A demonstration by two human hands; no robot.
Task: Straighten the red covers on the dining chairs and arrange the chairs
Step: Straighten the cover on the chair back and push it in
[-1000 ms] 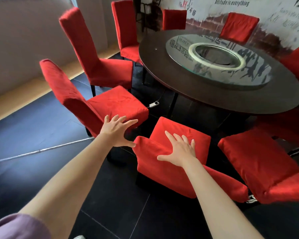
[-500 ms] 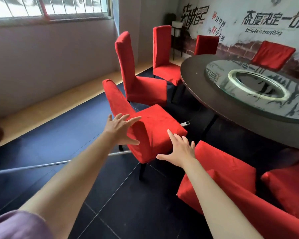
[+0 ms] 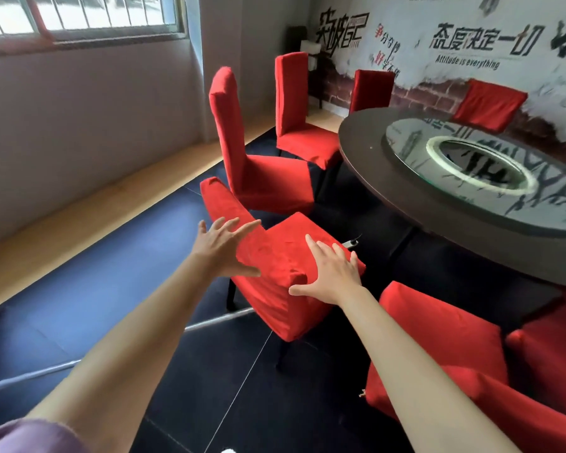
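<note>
Both bare forearms reach forward from the bottom of the view toward 12 o'clock. The left hand [image 3: 224, 248] is spread wide, fingers straight and pointing toward 1 o'clock, thumb stretched out toward 3 o'clock. The right hand [image 3: 332, 274] lies palm down, fingers straight and slightly apart toward 12 o'clock, thumb splayed toward 9 o'clock. Neither grip curls around anything. A purple sleeve [image 3: 27, 436] covers the left upper arm at 7 o'clock.

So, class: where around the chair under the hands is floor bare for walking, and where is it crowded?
Bare: the dark floor left of the chair, out to the wooden strip by the wall. Crowded: the right, where chairs pack against the round table.
</note>
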